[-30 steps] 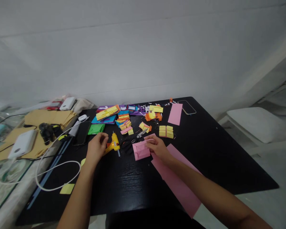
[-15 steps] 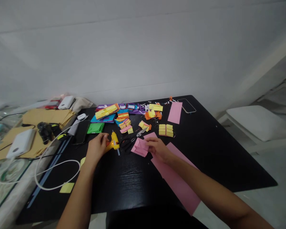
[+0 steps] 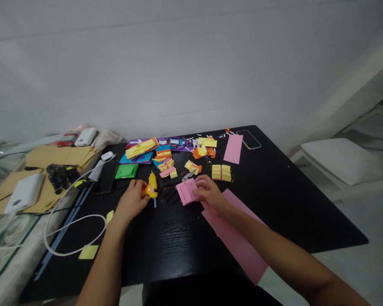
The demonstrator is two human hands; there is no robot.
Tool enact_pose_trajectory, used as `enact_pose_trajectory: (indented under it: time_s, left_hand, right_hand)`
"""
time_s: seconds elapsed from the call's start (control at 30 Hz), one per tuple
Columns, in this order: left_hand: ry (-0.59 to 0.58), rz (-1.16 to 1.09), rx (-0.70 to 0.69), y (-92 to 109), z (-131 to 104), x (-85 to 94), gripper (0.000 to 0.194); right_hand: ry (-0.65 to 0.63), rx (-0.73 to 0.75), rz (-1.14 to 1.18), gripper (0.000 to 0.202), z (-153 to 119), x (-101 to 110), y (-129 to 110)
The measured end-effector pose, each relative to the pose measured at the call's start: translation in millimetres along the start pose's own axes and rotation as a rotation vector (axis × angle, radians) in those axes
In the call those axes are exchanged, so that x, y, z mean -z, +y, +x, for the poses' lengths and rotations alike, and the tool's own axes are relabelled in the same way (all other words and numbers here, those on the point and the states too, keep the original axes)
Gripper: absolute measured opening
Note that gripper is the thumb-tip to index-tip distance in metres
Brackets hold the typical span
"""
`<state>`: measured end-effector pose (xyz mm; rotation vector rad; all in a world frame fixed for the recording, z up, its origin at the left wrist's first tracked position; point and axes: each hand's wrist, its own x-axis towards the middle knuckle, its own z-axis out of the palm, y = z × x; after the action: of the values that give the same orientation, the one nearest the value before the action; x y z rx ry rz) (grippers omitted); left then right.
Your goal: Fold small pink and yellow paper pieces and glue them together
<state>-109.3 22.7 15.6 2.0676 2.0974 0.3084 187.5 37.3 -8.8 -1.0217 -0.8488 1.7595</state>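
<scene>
My left hand [image 3: 135,199] is closed around the handle of a yellow glue gun [image 3: 152,187], which has a glue stick poking out of its back end. Between the fingers of my right hand [image 3: 209,194] is a folded pink paper piece [image 3: 185,192], with raised creases across it. Behind that piece lie scissors [image 3: 189,174] with dark handles. Large pink paper sheets [image 3: 239,242] spread under my right forearm.
Bundles of yellow strips [image 3: 221,172], a green paper stack [image 3: 127,171] and colourful scraps lie toward the back. A phone [image 3: 107,176], a white cable [image 3: 70,254] and a power bank [image 3: 24,193] are at left. A clear phone case [image 3: 250,140] sits far right.
My left hand has closed more fully around the glue gun's handle, and the gun has shifted slightly. The folded pink paper has turned and lies flatter in my right hand.
</scene>
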Motion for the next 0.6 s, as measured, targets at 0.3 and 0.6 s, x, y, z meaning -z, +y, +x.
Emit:
enact_pose_trajectory:
  time_s: [0.3, 0.6]
  left_hand:
    - [0.176, -0.51, -0.204, 34.0, -15.4, 16.2, 0.026]
    - [0.022, -0.57, -0.407, 58.9, -24.4, 13.8, 0.027]
  right_hand:
    - [0.06, 0.119, -0.201, 0.023, 2.0, 1.9, 1.7]
    - [0.02, 0.149, -0.214, 0.026, 1.4, 3.9, 3.1]
